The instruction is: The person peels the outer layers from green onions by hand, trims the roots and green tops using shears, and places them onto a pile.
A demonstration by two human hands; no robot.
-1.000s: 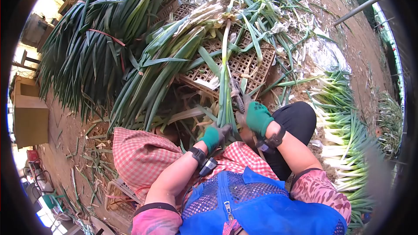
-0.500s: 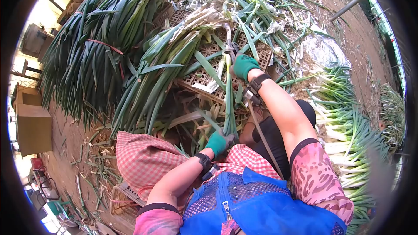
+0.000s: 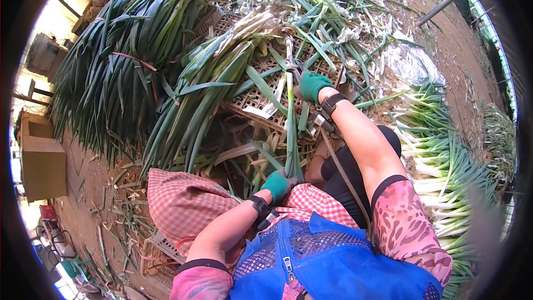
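Note:
My left hand [image 3: 277,184], in a green glove, is closed around the leafy lower end of a leek [image 3: 291,133] just in front of the checked apron. The leek stretches away from me, its pale end close to the metal nozzle. My right hand [image 3: 312,86], also gloved in green, grips an air blow gun [image 3: 292,62] with its long nozzle pointing away. A hose [image 3: 345,180] runs from beneath the right wrist back toward my body. Beyond the leek lies a brown plastic crate [image 3: 266,97], strewn with loose leaves.
Tied leeks [image 3: 122,61] are heaped at the left, with a looser bunch [image 3: 216,78] beside them. Leaf scraps [image 3: 327,5] cover the far side. Trimmed leeks [image 3: 438,172] lie in a row at the right. A wooden box [image 3: 43,164] stands far left.
My right hand and the blow gun have shifted slightly, the hand a little toward me. The leek's pale end now sits slightly to the right of where it was. My left hand stays nearly still.

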